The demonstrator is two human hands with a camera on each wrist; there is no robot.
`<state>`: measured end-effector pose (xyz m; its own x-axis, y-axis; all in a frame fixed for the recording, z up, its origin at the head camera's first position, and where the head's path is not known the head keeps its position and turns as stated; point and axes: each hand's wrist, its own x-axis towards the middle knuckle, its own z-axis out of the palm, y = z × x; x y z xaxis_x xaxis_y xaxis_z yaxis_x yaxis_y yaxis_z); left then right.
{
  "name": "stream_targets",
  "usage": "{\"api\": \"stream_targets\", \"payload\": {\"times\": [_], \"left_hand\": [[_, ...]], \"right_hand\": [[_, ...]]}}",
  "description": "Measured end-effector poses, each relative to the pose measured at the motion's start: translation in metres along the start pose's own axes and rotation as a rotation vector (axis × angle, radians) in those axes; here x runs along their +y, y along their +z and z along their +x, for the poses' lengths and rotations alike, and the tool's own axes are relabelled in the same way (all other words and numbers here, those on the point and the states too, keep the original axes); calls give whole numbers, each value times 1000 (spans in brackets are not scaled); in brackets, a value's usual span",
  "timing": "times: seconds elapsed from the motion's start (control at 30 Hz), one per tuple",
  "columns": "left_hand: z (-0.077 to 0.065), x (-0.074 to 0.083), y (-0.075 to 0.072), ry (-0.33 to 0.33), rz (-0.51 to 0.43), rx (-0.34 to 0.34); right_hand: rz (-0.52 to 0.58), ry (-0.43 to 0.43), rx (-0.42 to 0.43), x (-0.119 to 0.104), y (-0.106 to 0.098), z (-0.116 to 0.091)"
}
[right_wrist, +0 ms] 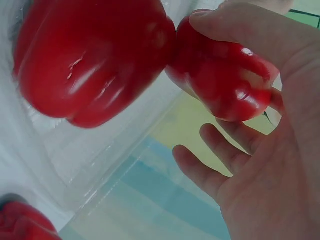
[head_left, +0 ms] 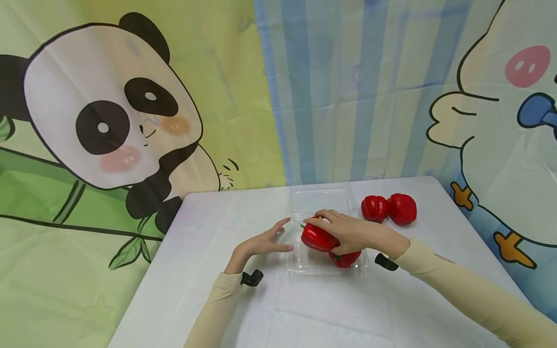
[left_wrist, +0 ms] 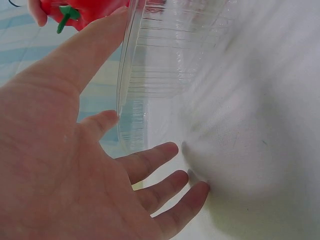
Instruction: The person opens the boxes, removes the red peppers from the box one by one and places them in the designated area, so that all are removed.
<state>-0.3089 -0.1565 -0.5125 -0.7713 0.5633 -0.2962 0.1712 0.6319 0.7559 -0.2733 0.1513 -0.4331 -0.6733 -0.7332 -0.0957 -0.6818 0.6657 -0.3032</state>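
Observation:
A red bell pepper [head_left: 316, 237] with a green stem is gripped by my right hand [head_left: 353, 233] above a clear plastic clamshell box [head_left: 300, 264]. In the right wrist view, thumb and fingers lie on either side of this held pepper [right_wrist: 230, 82]. Another red bell pepper [head_left: 345, 260] lies in the box, near its right front corner, partly hidden by the right hand. My left hand [head_left: 260, 243] is beside the box's left side, fingers spread and holding nothing. The left wrist view has its thumb right at the rim of the box [left_wrist: 160, 65].
Two more red peppers, one ribbed [head_left: 374, 209] and one rounder [head_left: 402, 209], sit side by side at the back right of the white table [head_left: 330, 309]. The box's clear lid [head_left: 322, 200] lies opened toward the back edge. A printed curtain [head_left: 226, 96] hangs behind.

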Motion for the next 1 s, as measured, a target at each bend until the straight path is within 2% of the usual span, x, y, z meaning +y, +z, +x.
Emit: {"api": "stream_targets", "payload": {"times": [0.33,0.63,1.0], "left_hand": [[-2,0,0,8,-2,-2],[-1,1,-1,31,-1,-10],[0,-1,-2,31,1,-16]], "right_hand": [[25,24,84,8,-11,-19],[41,87,157,22,-10,-40],[59,103,254,41,-5,-68]]}}
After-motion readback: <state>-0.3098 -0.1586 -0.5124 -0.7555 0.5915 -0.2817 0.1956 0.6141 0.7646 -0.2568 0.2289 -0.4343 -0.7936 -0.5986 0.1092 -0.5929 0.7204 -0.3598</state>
